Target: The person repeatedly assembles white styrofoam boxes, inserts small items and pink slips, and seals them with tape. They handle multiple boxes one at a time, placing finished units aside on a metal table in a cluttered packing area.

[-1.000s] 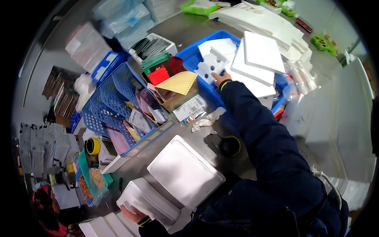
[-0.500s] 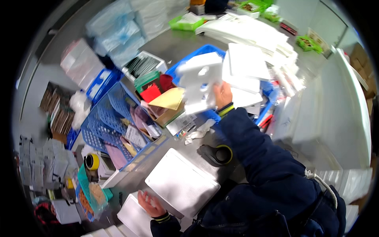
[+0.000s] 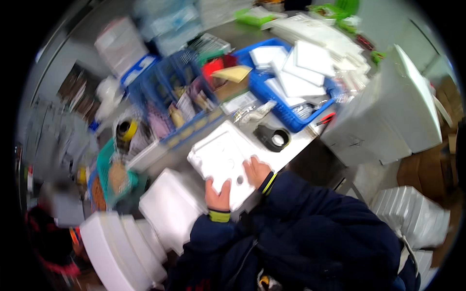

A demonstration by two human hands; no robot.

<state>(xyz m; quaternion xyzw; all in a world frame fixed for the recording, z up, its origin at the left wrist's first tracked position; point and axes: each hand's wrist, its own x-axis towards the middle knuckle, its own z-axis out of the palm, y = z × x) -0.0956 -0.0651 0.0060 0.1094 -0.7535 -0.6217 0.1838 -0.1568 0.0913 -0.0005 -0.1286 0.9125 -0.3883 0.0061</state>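
Observation:
A white foam insert (image 3: 217, 154) with round holes lies between my two hands over a white foam box on the table. The box's outline is mostly covered by the insert. My left hand (image 3: 218, 195) grips its near edge, thumb on top. At the right edge, my right hand (image 3: 256, 172) holds it with the fingers over the side. Just beyond sits a dark roll of tape (image 3: 272, 137). Further off, a blue basket (image 3: 294, 121) carries several flat white foam pieces (image 3: 302, 80).
Blue divided bins (image 3: 162, 80) with packets stand to the left. White foam boxes (image 3: 170, 201) crowd the lower left, near a teal basket (image 3: 104, 160). A large white foam box (image 3: 383, 116) stands at right; a red-handled tool (image 3: 325, 119) lies beside the blue basket.
My right hand has brought the foam insert from above the blue basket down and toward me, over the foam box. My left hand has moved right and taken hold of it too.

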